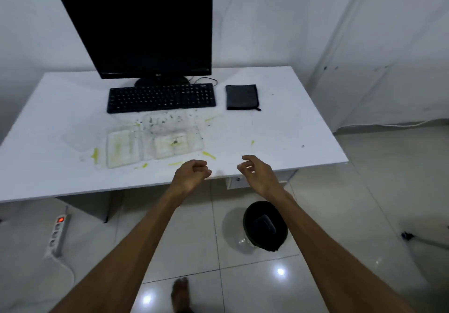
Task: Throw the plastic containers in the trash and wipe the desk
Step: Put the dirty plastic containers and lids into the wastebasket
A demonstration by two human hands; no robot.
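Seen from the head camera, two clear plastic containers lie side by side on the white desk, in front of the black keyboard and nearer the desk's front edge than its back. The left container has its long axis running from the front edge toward the keyboard; the right container is broader and lies with its long axis across the desk, parallel to the keyboard. Both are open, transparent and shallow, smeared inside with yellow-green residue, and the right one carries a dark speck near its middle. Yellow streaks and dark crumbs are scattered on the desk round them, thickest between the right container and the keyboard. A folded black cloth lies just right of the keyboard, well apart from the containers, with bare desk to its right as far as the right edge. A black monitor stands behind the keyboard against the wall. Both hands hover over the front edge of the desk, near the right container but not touching it: the left hand has its fingers loosely curled and holds nothing, and the right hand is likewise loosely curled and empty. Below the right forearm a black trash bin stands on the tiled floor, close to the desk's front right corner. A power strip lies on the floor at the left.
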